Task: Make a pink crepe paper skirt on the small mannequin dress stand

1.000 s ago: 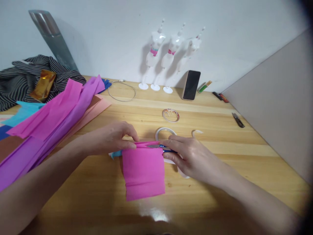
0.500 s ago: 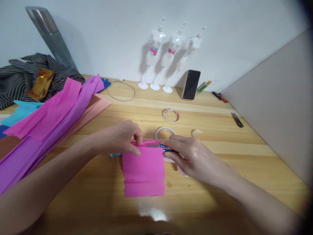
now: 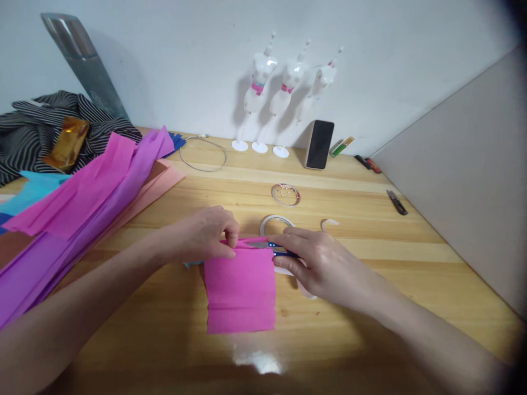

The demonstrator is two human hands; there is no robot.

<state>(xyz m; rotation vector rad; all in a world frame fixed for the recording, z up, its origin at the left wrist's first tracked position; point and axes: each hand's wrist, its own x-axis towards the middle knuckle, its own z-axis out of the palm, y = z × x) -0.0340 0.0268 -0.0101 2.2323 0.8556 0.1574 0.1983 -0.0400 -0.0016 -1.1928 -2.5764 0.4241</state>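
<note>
The left hand [image 3: 209, 233] has its grip closed in a pinch on the upper edge of the pink sheet [image 3: 241, 291], near that edge's left end, presumably to keep the soft material stretched so that it does not buckle under the blades. The right hand [image 3: 317, 260] has its grip clamped on the blue-handled scissors [image 3: 257, 244], whose tips point left toward the pinching fingers; holding them level along the edge probably keeps the blades in line with the narrow pink band at the top. The blades lie between that band and the broad part of the sheet. The sheet itself is below and between the two grips: its upper left corner is at the left fingertips, its upper right corner just beside the right thumb, and the rest hangs or lies toward the person; whether its lower edge touches the wooden surface [image 3: 349, 340] I cannot tell. A white ring [image 3: 267, 222] lies just beyond the scissors, partly hidden by the right hand. A bit of blue material [image 3: 193, 264] shows under the left wrist, beside the sheet.
</note>
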